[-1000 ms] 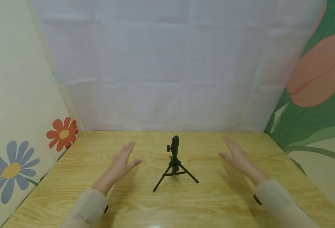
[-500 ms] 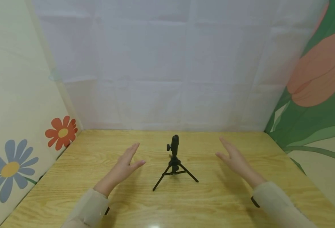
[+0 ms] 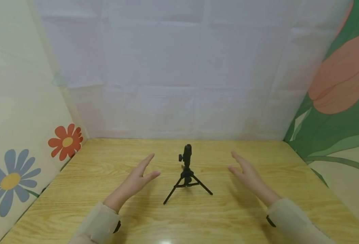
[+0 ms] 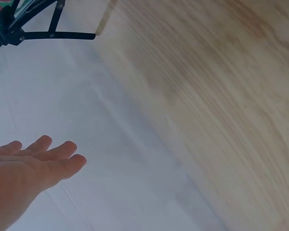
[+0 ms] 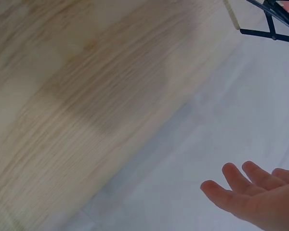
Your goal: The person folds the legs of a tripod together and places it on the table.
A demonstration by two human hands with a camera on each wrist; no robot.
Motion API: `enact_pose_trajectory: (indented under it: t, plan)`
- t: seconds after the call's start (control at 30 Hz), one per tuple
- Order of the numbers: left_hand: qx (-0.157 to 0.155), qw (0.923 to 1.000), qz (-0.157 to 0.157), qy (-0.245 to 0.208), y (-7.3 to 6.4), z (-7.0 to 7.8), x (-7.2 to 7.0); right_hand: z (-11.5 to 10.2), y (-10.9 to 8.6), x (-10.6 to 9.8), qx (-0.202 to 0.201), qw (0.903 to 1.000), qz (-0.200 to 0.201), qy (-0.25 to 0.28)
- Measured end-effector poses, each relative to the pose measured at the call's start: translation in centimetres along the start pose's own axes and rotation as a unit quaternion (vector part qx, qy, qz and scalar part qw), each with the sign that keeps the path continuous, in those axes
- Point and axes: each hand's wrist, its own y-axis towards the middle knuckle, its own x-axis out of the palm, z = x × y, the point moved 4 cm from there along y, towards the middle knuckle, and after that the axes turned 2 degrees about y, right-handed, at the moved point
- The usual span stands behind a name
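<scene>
Tripod | stands on the desk | I see left hand and right hand on each side, fingers out straight

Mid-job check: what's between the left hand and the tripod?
The stretch is bare in the head view: only wooden tabletop shows between the left hand and the black tripod.

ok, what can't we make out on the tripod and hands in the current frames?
Tripod, head view: far side hidden by its own post; side knob too small for detail.
Same tripod, wrist views: cut off at upper corner.
Left hand, left wrist view: cut off by left edge.
Right hand, right wrist view: cut off by right edge.
Dark item at left cuff, head view: too small to identify.
</scene>
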Motion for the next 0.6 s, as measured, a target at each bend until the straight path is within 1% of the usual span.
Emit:
enact_pose_trajectory:
  t: [0.17,0.4,0.6]
  plan:
    - [-0.009,0.9999,0.001,-0.008,0.1,0.6,0.3,-0.6,-0.2,0.4,-0.013,0.9998,0.012,0.0]
    - [0.005,0.9998,0.005,-0.017,0.3,1.2,0.8,-1.1,-0.3,1.1,-0.036,0.9987,0.034,0.012]
    - [0.007,0.9993,-0.002,-0.036,0.3,1.7,1.1,-1.4,-0.5,1.7,-0.041,0.998,0.033,0.034]
